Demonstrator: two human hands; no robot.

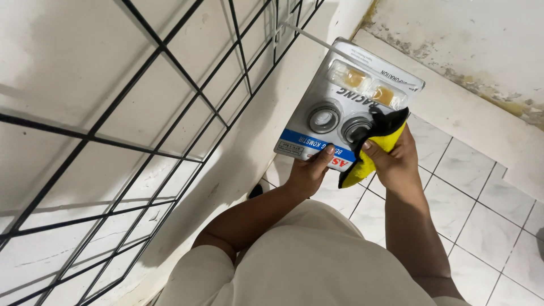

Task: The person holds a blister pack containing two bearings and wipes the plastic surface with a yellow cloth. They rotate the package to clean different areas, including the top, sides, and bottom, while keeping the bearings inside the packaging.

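A black wire grid [170, 107] hangs against the white wall [68, 45] on the left. Pale floor tiles [481, 215] lie below, beside a stained wall base [481, 62].

2 hands in view: left hand [306, 173], right hand [396, 161]. 1 blister pack [340, 107], held between them. Inside pack: 2 round metal bearings [324, 118], side by side, and 2 small yellowish sachets [356, 77], far end. 1 yellow-black cloth [377, 148], right side of pack. 1 black wire grid [170, 113], left, on wall.
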